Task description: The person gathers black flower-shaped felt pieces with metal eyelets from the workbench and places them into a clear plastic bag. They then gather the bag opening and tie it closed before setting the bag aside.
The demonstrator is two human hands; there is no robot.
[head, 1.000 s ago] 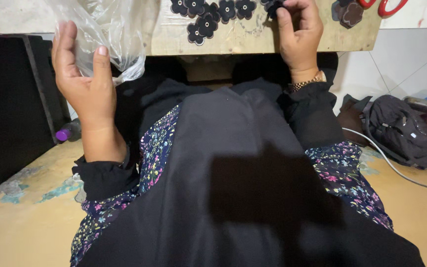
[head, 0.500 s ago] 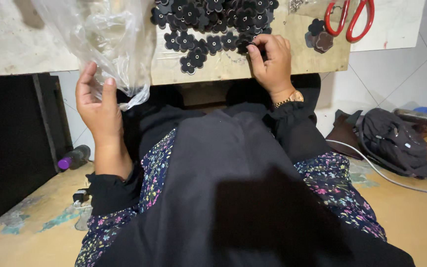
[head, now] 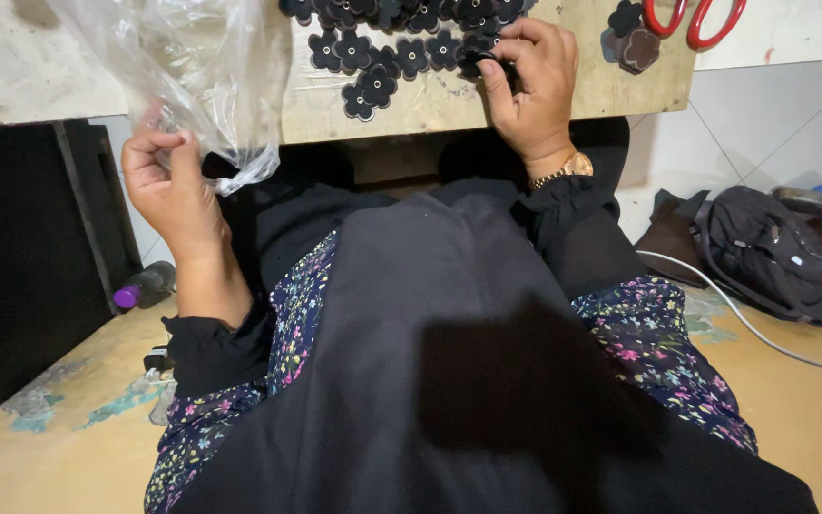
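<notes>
My left hand (head: 171,186) pinches the lower edge of a clear plastic bag (head: 183,67) that hangs over the front of a low wooden board (head: 430,100). Several black flower-shaped pieces (head: 378,57) with small metal centres lie in a heap on the board. My right hand (head: 530,81) rests on the right end of that heap, its fingers closed on one of the black flowers. A gold watch sits on that wrist. My lap in black cloth and a flowered dress fills the lower part of the view.
Red-handled scissors (head: 692,19) and two dark brown flower pieces (head: 630,43) lie at the board's right end. A dark bag (head: 763,252) and a white cable (head: 763,328) sit on the floor at right. A purple-capped bottle (head: 145,286) lies left, beside a black panel (head: 21,266).
The view has tilted up, so the board and flower heap show more fully. My left hand has closed from an open palm to a pinch on the bag. My right hand stays on the flowers.
</notes>
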